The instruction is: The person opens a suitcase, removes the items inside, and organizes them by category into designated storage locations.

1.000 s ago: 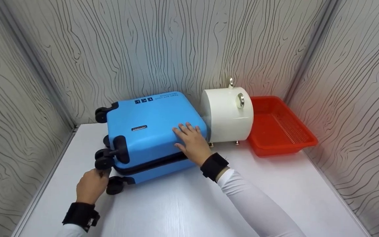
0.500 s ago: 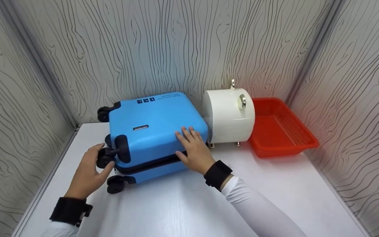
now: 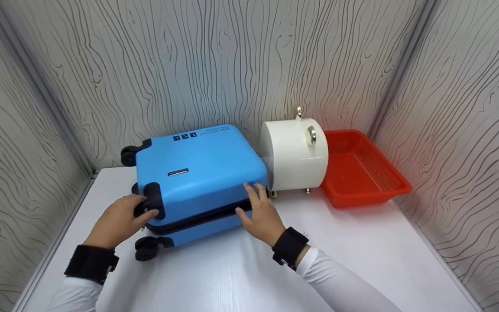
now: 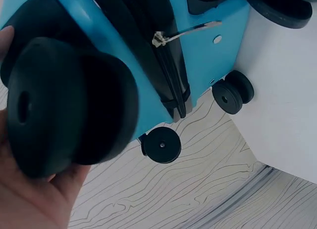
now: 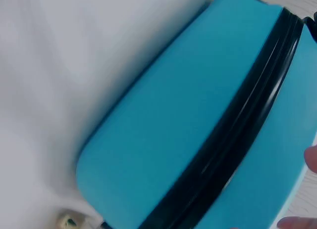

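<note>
A bright blue hard-shell suitcase lies flat on the table, its black wheels facing left. My left hand grips its near upper corner, fingers and thumb around the upper wheel. In the left wrist view, a metal zipper pull sticks out from the black zipper band at the wheel end. At the near right corner is my right hand, its fingers extended against the front side of the upper shell and its thumb by the seam. The suitcase's contents are hidden.
Just right of the suitcase lies a white cylindrical container on its side, with shiny metal rings and small feet. A red plastic basket stands beyond it on the white table. Wood-patterned walls enclose the back and sides.
My left hand has let go of something below the upper wheel and moved up around that wheel. The right hand has slid from the suitcase's top down to its front edge.
</note>
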Available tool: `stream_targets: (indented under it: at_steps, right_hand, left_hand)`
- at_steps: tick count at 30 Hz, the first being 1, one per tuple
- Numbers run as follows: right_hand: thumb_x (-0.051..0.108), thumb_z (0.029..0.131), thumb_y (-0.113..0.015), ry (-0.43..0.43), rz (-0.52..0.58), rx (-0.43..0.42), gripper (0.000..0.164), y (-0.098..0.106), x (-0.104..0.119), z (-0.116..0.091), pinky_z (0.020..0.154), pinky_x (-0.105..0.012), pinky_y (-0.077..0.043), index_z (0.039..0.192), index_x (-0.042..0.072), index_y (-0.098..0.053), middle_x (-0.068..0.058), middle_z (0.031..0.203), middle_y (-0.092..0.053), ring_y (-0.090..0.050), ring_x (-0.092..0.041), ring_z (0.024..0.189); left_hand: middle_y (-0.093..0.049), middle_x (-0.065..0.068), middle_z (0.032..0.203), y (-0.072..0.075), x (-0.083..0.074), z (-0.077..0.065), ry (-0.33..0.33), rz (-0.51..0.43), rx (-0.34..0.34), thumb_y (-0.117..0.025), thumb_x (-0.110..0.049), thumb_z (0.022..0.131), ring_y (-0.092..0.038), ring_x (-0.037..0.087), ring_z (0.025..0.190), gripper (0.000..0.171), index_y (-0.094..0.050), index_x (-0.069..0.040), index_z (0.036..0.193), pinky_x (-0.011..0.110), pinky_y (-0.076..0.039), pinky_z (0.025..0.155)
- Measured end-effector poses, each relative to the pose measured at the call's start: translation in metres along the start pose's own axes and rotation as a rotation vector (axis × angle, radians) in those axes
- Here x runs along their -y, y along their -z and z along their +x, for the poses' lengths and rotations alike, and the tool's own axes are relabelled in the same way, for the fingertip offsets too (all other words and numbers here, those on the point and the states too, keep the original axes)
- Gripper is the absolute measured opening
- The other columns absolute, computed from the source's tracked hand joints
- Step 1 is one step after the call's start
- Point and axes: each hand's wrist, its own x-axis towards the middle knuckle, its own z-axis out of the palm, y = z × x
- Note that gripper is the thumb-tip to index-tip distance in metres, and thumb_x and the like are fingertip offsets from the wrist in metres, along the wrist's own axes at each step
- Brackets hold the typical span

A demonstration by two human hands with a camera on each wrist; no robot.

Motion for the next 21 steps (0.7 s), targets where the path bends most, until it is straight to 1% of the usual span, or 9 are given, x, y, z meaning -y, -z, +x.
stream_targets:
  at_steps: [2,3,6,8,10,13,17,19,21]
  right_hand:
    - [0.025,0.105,-0.072,-0.001,0.032,0.036,0.073,-0.003,0.002,-0.001,0.108,-0.060,-0.055,0.166,0.002,-0.039,-0.037,0.165,-0.034,-0.057,-0.051,0.141]
    - [0.027,0.106,-0.072,-0.008,0.042,0.056,0.074,-0.004,0.002,-0.001,0.110,-0.061,-0.054,0.167,0.004,-0.038,-0.039,0.168,-0.029,-0.054,-0.052,0.145]
    - [0.035,0.107,-0.069,-0.039,0.063,0.111,0.078,-0.006,0.003,-0.002,0.113,-0.063,-0.051,0.171,0.007,-0.033,-0.040,0.173,-0.016,-0.044,-0.054,0.153]
    - [0.040,0.107,-0.068,-0.056,0.075,0.137,0.081,-0.007,0.003,0.001,0.114,-0.065,-0.050,0.172,0.009,-0.031,-0.038,0.176,-0.010,-0.041,-0.055,0.154]
    - [0.044,0.108,-0.067,-0.067,0.083,0.148,0.082,-0.006,0.000,0.005,0.115,-0.066,-0.048,0.172,0.010,-0.029,-0.035,0.177,-0.008,-0.041,-0.056,0.154]
    - [0.048,0.109,-0.062,-0.072,0.104,0.161,0.083,-0.005,-0.005,0.015,0.123,-0.066,-0.040,0.172,0.008,-0.027,-0.029,0.179,-0.010,-0.036,-0.054,0.157]
    - [0.049,0.114,-0.051,-0.073,0.139,0.206,0.080,-0.004,-0.014,0.031,0.131,-0.063,-0.027,0.172,0.003,-0.021,-0.023,0.181,-0.013,-0.026,-0.046,0.164]
    - [0.046,0.116,-0.045,-0.069,0.156,0.219,0.077,-0.004,-0.018,0.040,0.134,-0.059,-0.024,0.172,0.000,-0.019,-0.021,0.181,-0.015,-0.022,-0.042,0.166]
    - [0.044,0.117,-0.041,-0.068,0.175,0.226,0.074,-0.004,-0.021,0.049,0.135,-0.055,-0.021,0.171,-0.002,-0.017,-0.020,0.181,-0.017,-0.020,-0.039,0.168]
  left_hand:
    - [-0.075,0.021,0.116,0.000,-0.001,-0.001,-0.006,0.011,0.002,-0.073,-0.035,0.104,-0.071,0.033,0.102,0.050,-0.070,0.009,0.129,0.058,-0.058,0.092]
    - [-0.076,0.018,0.110,0.000,-0.003,-0.001,-0.015,0.021,0.000,-0.074,-0.035,0.104,-0.070,0.030,0.097,0.047,-0.073,0.007,0.124,0.056,-0.059,0.088]
    - [-0.070,0.007,0.086,0.000,-0.014,-0.002,-0.038,0.064,-0.012,-0.076,-0.036,0.103,-0.065,0.022,0.078,0.035,-0.075,-0.002,0.098,0.044,-0.055,0.071]
    - [-0.057,-0.002,0.071,0.000,-0.023,-0.004,-0.056,0.091,-0.022,-0.078,-0.037,0.101,-0.054,0.015,0.066,0.035,-0.067,-0.010,0.080,0.035,-0.044,0.062]
    - [-0.045,-0.005,0.063,0.000,-0.035,-0.007,-0.058,0.110,-0.028,-0.080,-0.037,0.099,-0.046,0.013,0.059,0.045,-0.054,-0.016,0.068,0.030,-0.036,0.058]
    - [-0.039,-0.006,0.059,-0.003,-0.058,-0.011,-0.051,0.158,-0.033,-0.084,-0.037,0.095,-0.045,0.014,0.055,0.055,-0.045,-0.018,0.061,0.030,-0.034,0.055]
    - [-0.045,-0.002,0.057,-0.013,-0.093,-0.016,-0.039,0.209,-0.033,-0.086,-0.039,0.093,-0.049,0.017,0.054,0.056,-0.047,-0.016,0.058,0.036,-0.040,0.053]
    - [-0.046,-0.002,0.056,-0.020,-0.108,-0.018,-0.053,0.192,-0.022,-0.083,-0.040,0.096,-0.049,0.016,0.052,0.057,-0.048,-0.016,0.058,0.035,-0.040,0.052]
    - [-0.043,-0.004,0.054,-0.028,-0.118,-0.018,-0.081,0.139,-0.001,-0.077,-0.042,0.101,-0.046,0.014,0.049,0.057,-0.047,-0.018,0.058,0.031,-0.037,0.051]
